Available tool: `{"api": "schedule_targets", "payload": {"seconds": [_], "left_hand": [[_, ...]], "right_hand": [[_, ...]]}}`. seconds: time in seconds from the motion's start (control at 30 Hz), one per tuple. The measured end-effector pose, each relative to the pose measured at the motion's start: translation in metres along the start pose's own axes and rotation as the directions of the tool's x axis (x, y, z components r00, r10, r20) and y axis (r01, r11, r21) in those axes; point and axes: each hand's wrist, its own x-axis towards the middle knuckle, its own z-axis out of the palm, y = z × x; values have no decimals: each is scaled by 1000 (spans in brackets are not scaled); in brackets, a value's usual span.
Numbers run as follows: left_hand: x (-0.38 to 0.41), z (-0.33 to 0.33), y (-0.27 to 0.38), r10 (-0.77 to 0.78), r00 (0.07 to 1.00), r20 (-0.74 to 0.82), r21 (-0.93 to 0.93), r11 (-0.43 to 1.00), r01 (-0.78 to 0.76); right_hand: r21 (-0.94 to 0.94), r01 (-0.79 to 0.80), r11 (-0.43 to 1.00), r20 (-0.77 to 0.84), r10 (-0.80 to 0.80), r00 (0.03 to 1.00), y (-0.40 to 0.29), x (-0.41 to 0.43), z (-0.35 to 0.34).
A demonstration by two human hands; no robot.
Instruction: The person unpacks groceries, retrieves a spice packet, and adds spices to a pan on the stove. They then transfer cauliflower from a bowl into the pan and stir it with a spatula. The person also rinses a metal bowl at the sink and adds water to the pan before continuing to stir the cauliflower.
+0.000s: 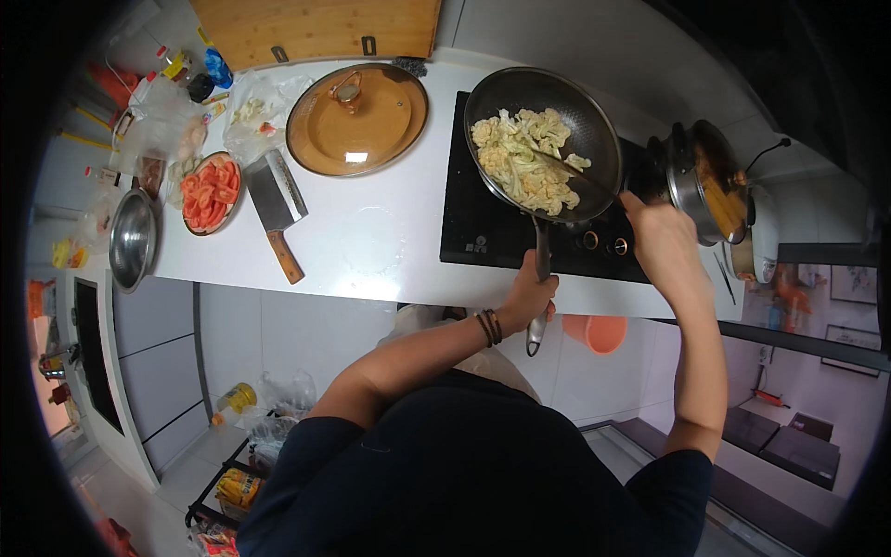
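My left hand [530, 295] grips the metal handle [542, 244] of a dark wok [598, 153] on the black cooktop [480, 244]. The wok is tilted and holds cauliflower florets [522, 153], gathered mostly toward its left side. In my right hand [661, 237] is the end of a dark, slender spatula [595, 182]. Its shaft crosses the wok's right rim, and its tip lies among the cauliflower, partly hidden there.
Left on the white counter [334, 237] lie a glass lid [390, 125], a cleaver [278, 202], a plate of cut tomatoes [209, 193] and a steel bowl [132, 240]. A lidded pot [686, 181] stands right of the wok. Below the counter is a pink bucket [604, 334].
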Motion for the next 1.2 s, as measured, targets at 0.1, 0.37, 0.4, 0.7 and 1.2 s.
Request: {"api": "schedule_targets", "payload": {"seconds": [0.1, 0.37, 0.4, 0.7, 1.2], "left_hand": [[-1, 1, -1, -3, 1000, -1, 2, 1000, 3], [0, 2, -1, 5, 1000, 20, 31, 999, -6], [2, -1, 2, 7, 1000, 1, 33, 999, -7], [-1, 1, 0, -30, 999, 21, 50, 998, 29], [-1, 0, -2, 9, 1000, 17, -4, 1000, -9]], "right_hand": [[-2, 74, 997, 13, -74, 997, -23, -17, -23], [98, -200, 975, 9, 201, 980, 9, 19, 63], [137, -308, 942, 69, 301, 951, 15, 14, 54], [411, -538, 736, 102, 549, 830, 95, 75, 131], [108, -1, 994, -22, 4, 1000, 4, 24, -21]]}}
